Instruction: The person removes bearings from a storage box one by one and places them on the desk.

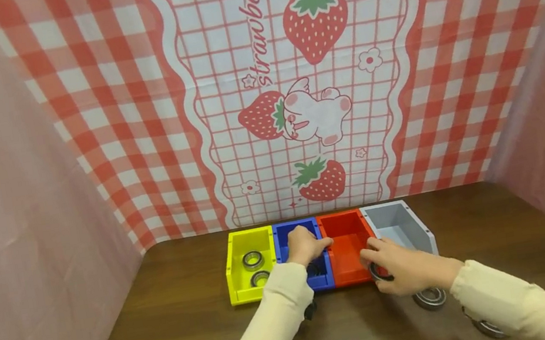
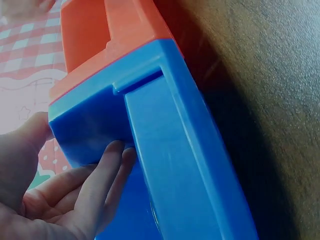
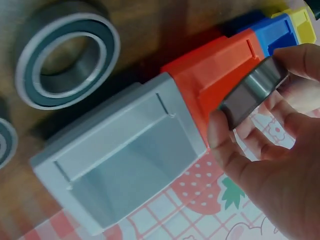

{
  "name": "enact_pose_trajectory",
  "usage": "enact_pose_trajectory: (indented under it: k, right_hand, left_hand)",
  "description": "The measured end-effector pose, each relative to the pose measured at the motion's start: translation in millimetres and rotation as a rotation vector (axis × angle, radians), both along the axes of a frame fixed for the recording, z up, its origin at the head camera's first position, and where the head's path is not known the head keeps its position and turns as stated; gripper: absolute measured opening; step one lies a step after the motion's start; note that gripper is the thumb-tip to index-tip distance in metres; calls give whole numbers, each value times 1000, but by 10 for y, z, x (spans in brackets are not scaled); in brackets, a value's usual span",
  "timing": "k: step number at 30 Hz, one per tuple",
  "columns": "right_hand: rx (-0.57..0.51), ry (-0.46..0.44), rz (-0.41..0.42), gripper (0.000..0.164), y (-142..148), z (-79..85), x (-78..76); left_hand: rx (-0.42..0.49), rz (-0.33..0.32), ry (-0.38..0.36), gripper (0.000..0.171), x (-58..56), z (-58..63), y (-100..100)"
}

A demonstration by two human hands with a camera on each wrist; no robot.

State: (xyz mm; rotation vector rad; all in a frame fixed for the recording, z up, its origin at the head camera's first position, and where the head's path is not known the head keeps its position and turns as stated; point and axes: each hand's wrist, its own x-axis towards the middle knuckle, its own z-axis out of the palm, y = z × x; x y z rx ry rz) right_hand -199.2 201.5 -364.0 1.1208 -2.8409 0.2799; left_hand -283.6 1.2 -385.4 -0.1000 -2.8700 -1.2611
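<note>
My left hand [image 1: 304,245] reaches down into the blue bin [image 2: 165,165], its thumb at the rim on the red bin's side. In the left wrist view the fingers [image 2: 100,185] are fairly straight, with no bearing between them. A dark ring [image 1: 313,269] shows inside the blue bin, partly covered by the left sleeve. With thumb and fingertips, my right hand [image 1: 400,265] pinches a ball bearing [image 3: 255,90] by its outer edge. That bearing is above the front right corner of the red bin [image 1: 352,276], beside the grey bin [image 3: 130,145].
Two bearings lie in the yellow bin [image 1: 233,283] at the left end of the row. On the wooden table [image 1: 187,338], a bearing [image 1: 430,298] lies before the grey bin and another bearing [image 1: 487,329] is partly under the right sleeve. A strawberry-print cloth [image 1: 314,98] hangs behind.
</note>
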Motion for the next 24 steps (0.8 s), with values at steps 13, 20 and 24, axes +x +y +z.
enact_pose_trajectory:
  k: [13,20,24]
  right_hand:
    - [10,-29,23,29,357,-76,300]
    - [6,-27,66,35,565,-219,487]
    - [-8,11,90,41,662,-319,589]
  left_hand:
    - [-46,5,26,59,7,7,40]
    - [-46,12,54,57,20,-8,52]
    - [-46,13,51,58,24,-7,47]
